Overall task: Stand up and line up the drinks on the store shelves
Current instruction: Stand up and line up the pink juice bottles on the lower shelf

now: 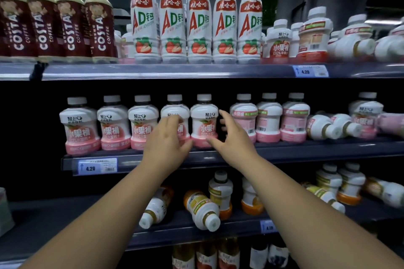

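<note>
Head view, left hand (166, 140) half-hiding pink bottle (175, 109), edges blurred

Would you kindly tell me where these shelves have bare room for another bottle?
The lower shelf is bare left of the toppled orange-based white bottles. On the middle shelf, a gap separates the fifth pink-based white bottle from the sixth. Toppled pink bottles crowd its right end.

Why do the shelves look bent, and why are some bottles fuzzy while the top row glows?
Head view: the wide-angle lens bows the top shelf edge and tilts the Costa bottles at the left; the toppled bottles at the far right smear into blur; light falls brightest on the AD bottles; the bottom-row bottles sit in gloom.
</note>
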